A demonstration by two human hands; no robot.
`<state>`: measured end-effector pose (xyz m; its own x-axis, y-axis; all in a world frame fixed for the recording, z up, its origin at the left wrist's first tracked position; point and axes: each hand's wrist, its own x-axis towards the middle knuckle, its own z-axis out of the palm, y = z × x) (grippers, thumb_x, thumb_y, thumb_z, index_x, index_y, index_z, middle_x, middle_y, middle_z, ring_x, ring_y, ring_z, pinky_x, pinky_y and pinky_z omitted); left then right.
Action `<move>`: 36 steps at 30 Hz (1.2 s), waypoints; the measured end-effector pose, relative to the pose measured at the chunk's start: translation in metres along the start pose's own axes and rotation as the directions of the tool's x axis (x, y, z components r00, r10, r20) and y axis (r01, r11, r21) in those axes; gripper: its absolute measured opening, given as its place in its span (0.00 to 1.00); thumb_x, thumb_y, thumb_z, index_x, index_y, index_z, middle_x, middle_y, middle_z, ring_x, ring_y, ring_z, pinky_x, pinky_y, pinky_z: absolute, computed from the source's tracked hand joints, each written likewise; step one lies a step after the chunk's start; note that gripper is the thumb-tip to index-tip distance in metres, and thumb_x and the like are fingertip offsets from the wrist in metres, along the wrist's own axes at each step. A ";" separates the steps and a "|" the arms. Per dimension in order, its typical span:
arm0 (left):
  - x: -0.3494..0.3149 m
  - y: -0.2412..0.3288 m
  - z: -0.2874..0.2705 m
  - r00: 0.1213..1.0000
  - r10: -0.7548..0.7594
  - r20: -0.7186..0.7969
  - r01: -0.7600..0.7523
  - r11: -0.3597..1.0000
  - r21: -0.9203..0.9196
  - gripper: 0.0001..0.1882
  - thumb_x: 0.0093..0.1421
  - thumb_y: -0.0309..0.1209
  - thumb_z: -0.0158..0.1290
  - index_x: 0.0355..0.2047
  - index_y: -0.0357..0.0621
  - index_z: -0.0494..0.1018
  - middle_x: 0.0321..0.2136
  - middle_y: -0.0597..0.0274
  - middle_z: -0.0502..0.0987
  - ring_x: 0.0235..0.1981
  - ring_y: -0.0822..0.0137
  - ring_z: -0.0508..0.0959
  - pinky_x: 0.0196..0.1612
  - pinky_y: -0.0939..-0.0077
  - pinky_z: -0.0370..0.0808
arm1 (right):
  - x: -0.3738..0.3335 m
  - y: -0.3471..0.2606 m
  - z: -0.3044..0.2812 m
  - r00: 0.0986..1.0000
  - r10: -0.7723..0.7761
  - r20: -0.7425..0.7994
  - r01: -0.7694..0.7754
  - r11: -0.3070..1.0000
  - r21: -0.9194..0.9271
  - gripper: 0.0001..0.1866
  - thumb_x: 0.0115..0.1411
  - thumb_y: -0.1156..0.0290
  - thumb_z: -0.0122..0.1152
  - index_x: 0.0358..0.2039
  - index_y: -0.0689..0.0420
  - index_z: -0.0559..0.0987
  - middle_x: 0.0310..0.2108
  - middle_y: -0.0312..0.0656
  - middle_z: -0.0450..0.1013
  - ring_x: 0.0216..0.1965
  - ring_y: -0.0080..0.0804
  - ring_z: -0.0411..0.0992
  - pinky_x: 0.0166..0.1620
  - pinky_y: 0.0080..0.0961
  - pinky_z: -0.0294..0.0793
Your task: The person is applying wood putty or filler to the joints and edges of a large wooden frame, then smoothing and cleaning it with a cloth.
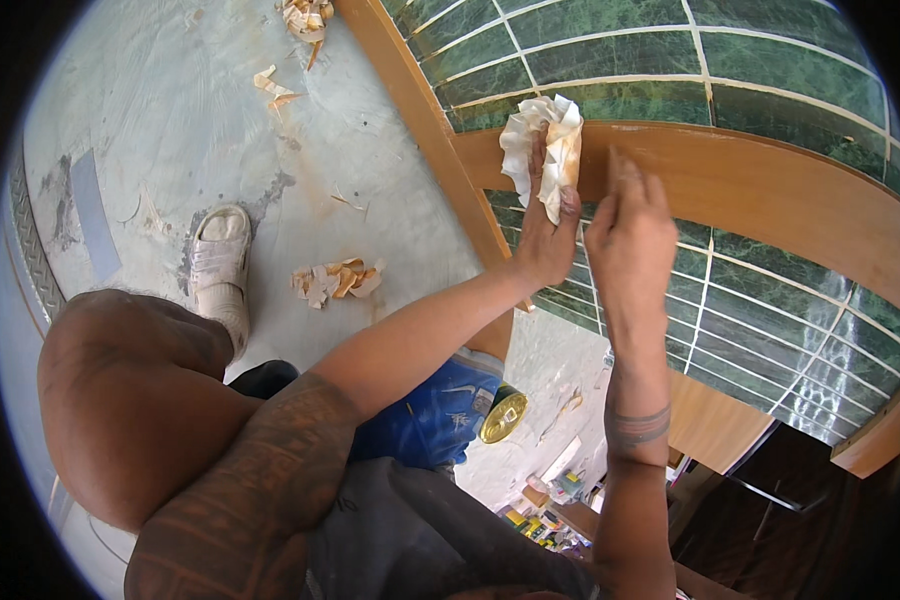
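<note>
A crumpled strip of whitish, tan-stained paper (pixel 562 150) is bunched up in my left hand (pixel 548 245). The thumb presses on its lower end while the fingers lie among its folds, partly covered. This bundle rests in front of a brown wooden board (pixel 760 170) that runs across green tiles. To the right of it, my right hand (pixel 635 235) is raised by the same board with its fingers bent. Motion smears those fingertips, so whether they pinch anything is unclear.
Crumpled paper scraps (pixel 338 280) litter the grey floor (pixel 390 200), with another heap (pixel 305 20) farther off. A wooden edge strip (pixel 410 105) borders the green tiles (pixel 610 55). Near my legs are a blue container (pixel 420 415) and a gold-coloured can (pixel 504 415). My shoe (pixel 220 255) is at left.
</note>
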<state>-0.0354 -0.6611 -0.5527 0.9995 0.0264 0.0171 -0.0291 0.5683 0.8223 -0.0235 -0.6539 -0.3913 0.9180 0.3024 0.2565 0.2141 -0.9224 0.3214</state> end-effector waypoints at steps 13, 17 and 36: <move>-0.010 -0.002 -0.016 1.000 -0.024 0.009 0.024 1.000 0.010 0.44 0.75 0.60 0.22 0.71 0.31 0.52 0.63 0.37 0.66 0.64 0.46 0.66 0.66 0.62 0.61 | -0.017 -0.003 0.011 1.000 -0.008 0.014 0.007 0.999 0.041 0.20 0.59 0.77 0.58 0.52 0.68 0.77 0.44 0.60 0.75 0.33 0.59 0.80 0.38 0.44 0.82; -0.008 -0.001 -0.025 0.987 -0.103 0.124 0.127 0.971 -0.202 0.40 0.76 0.55 0.25 0.74 0.33 0.44 0.75 0.36 0.42 0.76 0.40 0.41 0.76 0.58 0.40 | -0.012 -0.010 0.032 0.989 0.012 0.149 -0.013 1.000 0.002 0.20 0.58 0.77 0.60 0.52 0.66 0.77 0.43 0.57 0.76 0.33 0.57 0.80 0.37 0.45 0.82; 0.018 0.034 -0.003 0.925 0.321 0.202 -0.377 0.837 0.397 0.46 0.72 0.57 0.40 0.74 0.30 0.44 0.75 0.34 0.41 0.76 0.36 0.37 0.76 0.43 0.36 | -0.039 0.015 -0.067 0.931 0.357 -0.076 -0.333 0.915 0.227 0.17 0.65 0.80 0.54 0.53 0.68 0.80 0.45 0.55 0.79 0.46 0.46 0.80 0.49 0.36 0.78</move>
<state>-0.0182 -0.6391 -0.5263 0.9178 0.0406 0.3949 -0.3965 0.1395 0.9074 -0.0786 -0.6635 -0.3355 0.9058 -0.0299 0.4226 -0.0337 -0.9994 0.0015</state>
